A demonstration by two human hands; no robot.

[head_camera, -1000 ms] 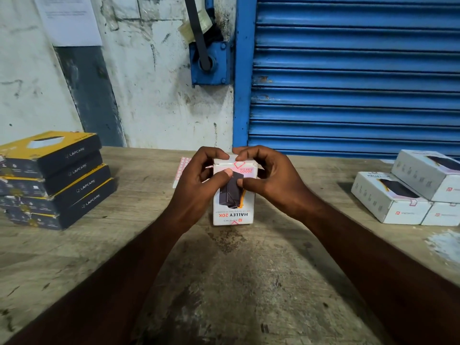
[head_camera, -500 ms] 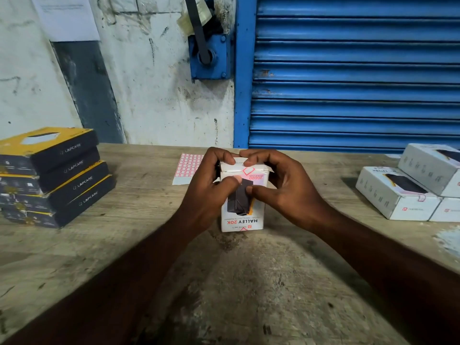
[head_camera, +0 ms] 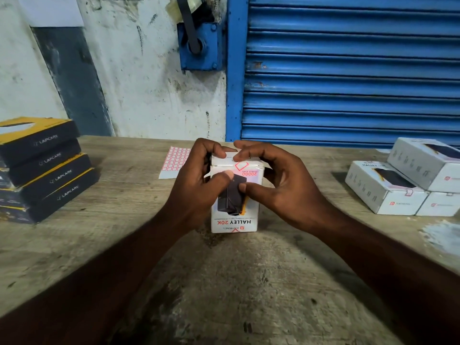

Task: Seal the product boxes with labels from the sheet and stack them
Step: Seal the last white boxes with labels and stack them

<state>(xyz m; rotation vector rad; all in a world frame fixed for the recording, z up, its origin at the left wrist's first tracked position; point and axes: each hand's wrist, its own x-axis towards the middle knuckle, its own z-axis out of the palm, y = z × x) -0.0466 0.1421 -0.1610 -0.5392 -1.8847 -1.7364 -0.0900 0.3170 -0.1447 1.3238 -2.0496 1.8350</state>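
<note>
Left hand [head_camera: 194, 185] is gripping the white box [head_camera: 234, 220], standing upright on the surface [head_camera: 224, 282] just beside the label sheet [head_camera: 175, 161]. Right hand [head_camera: 281, 185] is gripping it too. Judged stiff cardboard, likely weighty (corners crushable), so the side walls are offering the best hold. Face is showing a dark device and red lettering.

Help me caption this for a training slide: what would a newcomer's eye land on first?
The white box standing upright in the middle of the table, gripped by the left hand and right hand, with a red-edged label folded over its top front edge. Next comes the bright blue shutter behind. Then the stack of dark boxes at far left and the white boxes piled at far right.
</note>
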